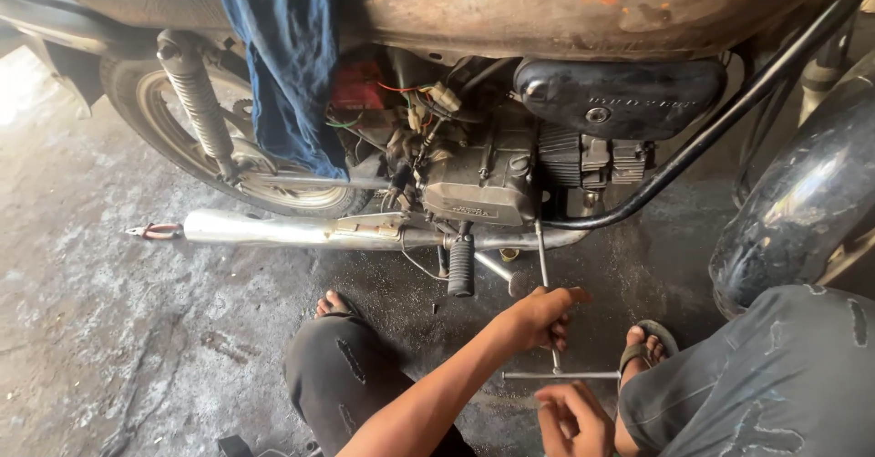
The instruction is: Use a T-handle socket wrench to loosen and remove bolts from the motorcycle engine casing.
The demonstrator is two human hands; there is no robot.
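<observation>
1. Right hand [572, 418]: lowest in the view, at the bottom edge between the knees. Fingers curled loosely and part-open, gripping nothing. It lies just below the crossbar of the T-handle wrench [552, 348]; contact with the bar cannot be confirmed.
2. Left hand [540, 317]: forearm reaches in from the lower centre. Fingers closed around the wrench shaft, above the crossbar.
3. T-handle wrench: thin metal tool. The crossbar lies level just above the right hand, near the sandalled foot [645, 346]. The shaft runs from the crossbar up through the left fist to the underside of the engine [481, 184]. The working end is hidden behind the exhaust pipe [301, 230].
4. Legs: dark, worn trousers on both knees. A bare foot [332, 304] rests on the stained concrete floor [109, 311] at left; the sandalled foot is at right.
5. Kick lever [461, 266]: black ribbed rubber grip, hanging down just left of the wrench shaft.
6. Exhaust pipe: chromed, running horizontally below the engine toward the left.
7. Engine: grey casing with loose coloured wiring above it. A black side cover [620, 95] sits to its upper right.
8. Rear wheel [182, 138]: at left, with a coil shock absorber in front of it.
9. Blue cloth [284, 65]: draped over the motorcycle, hanging down beside the engine.
</observation>
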